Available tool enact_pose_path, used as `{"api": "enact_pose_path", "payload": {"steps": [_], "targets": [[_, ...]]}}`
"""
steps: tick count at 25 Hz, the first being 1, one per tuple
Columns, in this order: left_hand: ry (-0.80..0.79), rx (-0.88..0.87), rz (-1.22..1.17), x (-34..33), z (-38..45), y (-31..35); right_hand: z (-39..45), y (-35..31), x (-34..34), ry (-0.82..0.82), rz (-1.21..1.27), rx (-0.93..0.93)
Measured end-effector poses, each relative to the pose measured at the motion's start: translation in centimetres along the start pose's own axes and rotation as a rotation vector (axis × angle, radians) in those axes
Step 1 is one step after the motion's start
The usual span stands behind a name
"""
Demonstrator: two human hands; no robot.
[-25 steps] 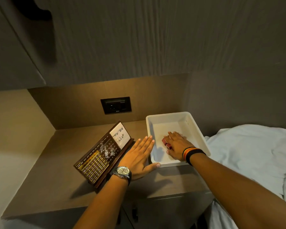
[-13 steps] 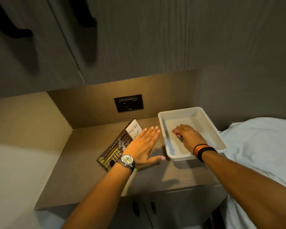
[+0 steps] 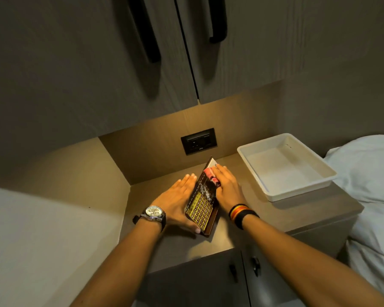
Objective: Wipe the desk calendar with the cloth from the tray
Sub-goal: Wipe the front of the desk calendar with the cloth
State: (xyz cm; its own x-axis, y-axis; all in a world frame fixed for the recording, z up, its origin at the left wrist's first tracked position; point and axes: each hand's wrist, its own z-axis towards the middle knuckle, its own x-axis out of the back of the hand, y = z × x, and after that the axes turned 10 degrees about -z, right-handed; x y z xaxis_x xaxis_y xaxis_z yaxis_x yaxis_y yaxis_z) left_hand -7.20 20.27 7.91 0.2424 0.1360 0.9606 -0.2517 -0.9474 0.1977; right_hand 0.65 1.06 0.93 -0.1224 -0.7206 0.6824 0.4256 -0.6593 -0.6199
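Note:
The dark brown desk calendar (image 3: 201, 207) with a gold date grid and a white note card at its top stands tilted on the bedside unit. My left hand (image 3: 176, 201) lies flat against its back, thumb hooked under its near corner. My right hand (image 3: 227, 188) presses a small pink and red cloth (image 3: 211, 175) onto the upper front of the calendar; most of the cloth is hidden under my fingers. The white tray (image 3: 297, 191) sits to the right with nothing visible inside.
A black wall socket (image 3: 198, 141) is set in the back panel behind the calendar. Cupboard doors with black handles (image 3: 217, 21) hang overhead. A bed with white sheets (image 3: 368, 173) borders the unit on the right. Small cabinet doors lie below the top.
My right hand left the tray with the cloth and now rests on the calendar's front. My left hand moved round to the calendar's back. The camera view shifted right and up.

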Motion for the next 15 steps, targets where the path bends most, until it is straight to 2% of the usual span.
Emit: {"api": "enact_pose_path", "payload": {"steps": [4, 8, 11, 15], "targets": [[0.049, -0.014, -0.096, -1.8, 0.6, 0.1, -0.9, -0.8, -1.8, 0.033, 0.064, -0.067], [0.113, 0.007, -0.198, -3.0, 0.7, 0.3, -2.7, -1.7, -3.4, 0.008, 0.139, -0.026], [0.116, 0.020, -0.244, -3.3, 0.6, 0.3, -5.1, 0.1, -4.0, -0.034, 0.121, 0.050], [0.115, 0.035, -0.241, -3.4, 0.9, 0.5, -2.9, 1.9, -3.0, -0.035, 0.101, -0.046]]}}
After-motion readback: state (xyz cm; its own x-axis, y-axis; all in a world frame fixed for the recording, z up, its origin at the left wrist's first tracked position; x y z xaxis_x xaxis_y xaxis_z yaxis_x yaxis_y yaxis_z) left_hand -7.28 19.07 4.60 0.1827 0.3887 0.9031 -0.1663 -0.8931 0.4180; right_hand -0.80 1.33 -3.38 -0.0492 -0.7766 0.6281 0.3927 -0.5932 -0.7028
